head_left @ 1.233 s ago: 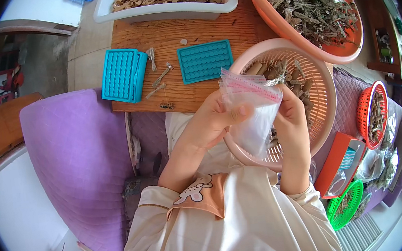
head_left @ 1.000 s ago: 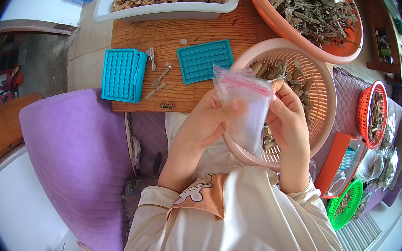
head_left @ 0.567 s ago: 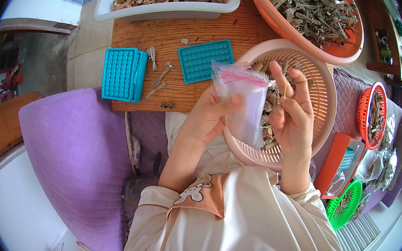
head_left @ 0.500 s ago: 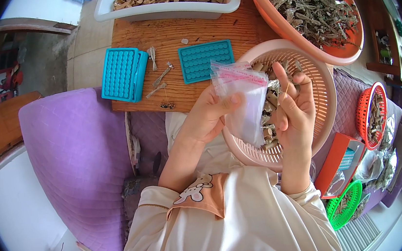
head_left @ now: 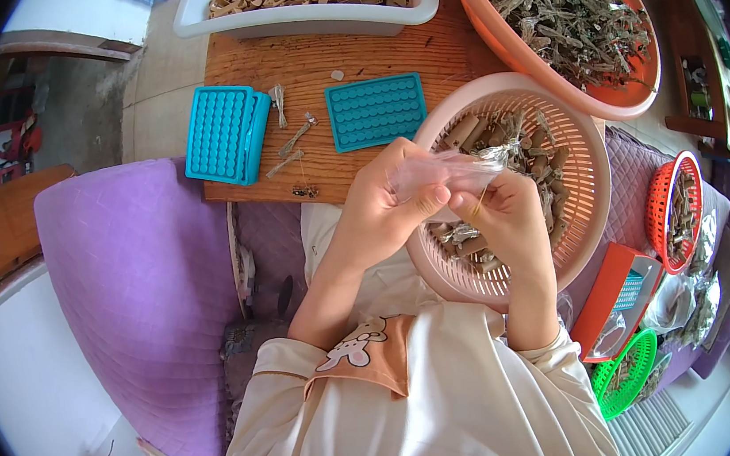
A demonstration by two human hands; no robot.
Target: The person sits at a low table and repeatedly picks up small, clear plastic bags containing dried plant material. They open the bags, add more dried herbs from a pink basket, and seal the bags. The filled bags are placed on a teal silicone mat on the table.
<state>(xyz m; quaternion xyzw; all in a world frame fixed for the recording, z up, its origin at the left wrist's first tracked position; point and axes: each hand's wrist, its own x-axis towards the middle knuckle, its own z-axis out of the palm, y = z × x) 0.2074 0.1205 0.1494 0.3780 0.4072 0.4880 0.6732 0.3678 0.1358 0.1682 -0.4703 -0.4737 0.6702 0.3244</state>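
Note:
My left hand (head_left: 385,206) holds a small clear plastic bag (head_left: 443,169) by its mouth, over the near rim of a round pink basket (head_left: 585,160). The bag lies flat and tilted toward the right. My right hand (head_left: 514,221) is at the bag's opening, pinching a thin dried stick between its fingers. The basket holds dried brownish stick pieces (head_left: 497,134) and rests on my lap against the wooden board (head_left: 347,61).
On the board lie two teal silicone moulds (head_left: 226,134) (head_left: 376,111) and loose dried bits. A white tray (head_left: 315,11) and a big orange basin (head_left: 566,20) of dried sticks stand behind. A purple cushion (head_left: 140,287) is on the left; small red (head_left: 675,213) and green (head_left: 621,375) baskets are on the right.
The bag, held upright before, has been lowered and tipped flat. My right hand left the bag, reached into the pink basket and came back to the bag's mouth with a stick.

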